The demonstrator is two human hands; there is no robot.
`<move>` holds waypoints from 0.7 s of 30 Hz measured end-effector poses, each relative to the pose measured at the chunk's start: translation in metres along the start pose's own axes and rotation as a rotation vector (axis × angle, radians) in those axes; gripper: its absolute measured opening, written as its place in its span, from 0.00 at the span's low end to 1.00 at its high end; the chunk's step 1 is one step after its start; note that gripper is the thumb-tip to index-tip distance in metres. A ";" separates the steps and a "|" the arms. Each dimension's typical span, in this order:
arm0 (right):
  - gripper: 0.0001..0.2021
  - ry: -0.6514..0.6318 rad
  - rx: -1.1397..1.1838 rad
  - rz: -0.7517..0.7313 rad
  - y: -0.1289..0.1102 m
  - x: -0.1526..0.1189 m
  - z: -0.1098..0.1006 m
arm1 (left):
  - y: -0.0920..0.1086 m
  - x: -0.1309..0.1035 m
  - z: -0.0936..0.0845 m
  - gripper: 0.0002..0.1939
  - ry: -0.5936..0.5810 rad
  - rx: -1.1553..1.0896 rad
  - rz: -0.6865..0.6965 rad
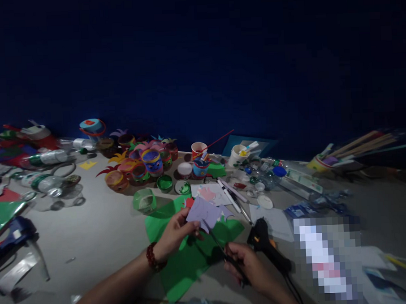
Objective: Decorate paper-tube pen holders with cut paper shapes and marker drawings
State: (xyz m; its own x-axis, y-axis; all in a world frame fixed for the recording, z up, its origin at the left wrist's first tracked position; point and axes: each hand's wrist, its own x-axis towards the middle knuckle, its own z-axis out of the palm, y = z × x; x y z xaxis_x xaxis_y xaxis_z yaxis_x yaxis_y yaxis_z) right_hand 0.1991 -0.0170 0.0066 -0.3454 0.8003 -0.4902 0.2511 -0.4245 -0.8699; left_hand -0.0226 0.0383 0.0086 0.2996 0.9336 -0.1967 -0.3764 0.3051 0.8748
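My left hand (179, 231), with a beaded bracelet (153, 257) at the wrist, pinches a piece of lilac paper (203, 211) between thumb and fingers. In my right hand (243, 263) is a pair of dark scissors (217, 242), its blades pointing up and left, the tips at the paper's lower edge. Whether the blades are apart I cannot make out. Beneath both hands spreads a sheet of green paper (179, 271). Beyond the lilac piece lie a white sheet with a pink cut-out (206, 193) and some pens (230, 195).
Right of my right hand lies a black glue gun (265, 241) with its cord. Decorated cups (152, 161), a green paint pot (164, 183) and a clear green cup (144, 201) stand ahead. Plastic bottles (44, 182) and a blue glue gun (13, 238) are at left. A dark blue wall (199, 67) rises behind.
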 end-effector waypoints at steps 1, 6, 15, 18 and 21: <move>0.20 0.007 0.001 0.006 0.000 0.000 0.000 | 0.000 0.000 0.000 0.17 -0.001 -0.003 -0.003; 0.19 0.009 0.037 0.028 -0.002 -0.001 0.000 | -0.001 0.001 -0.001 0.17 -0.008 -0.023 -0.007; 0.19 0.014 0.044 0.011 0.004 0.000 0.001 | -0.002 0.000 0.000 0.18 -0.001 -0.034 -0.011; 0.18 0.006 0.054 0.017 0.004 0.000 0.001 | -0.001 0.000 0.000 0.19 0.001 -0.032 -0.020; 0.17 0.015 0.030 0.023 0.002 -0.001 0.000 | -0.001 0.000 -0.001 0.18 -0.009 -0.032 -0.017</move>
State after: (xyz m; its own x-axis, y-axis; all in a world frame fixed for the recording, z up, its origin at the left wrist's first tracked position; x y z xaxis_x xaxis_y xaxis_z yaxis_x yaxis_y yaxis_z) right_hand 0.2004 -0.0186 0.0050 -0.3263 0.7963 -0.5093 0.2317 -0.4550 -0.8598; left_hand -0.0224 0.0382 0.0070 0.3140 0.9265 -0.2073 -0.3987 0.3268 0.8569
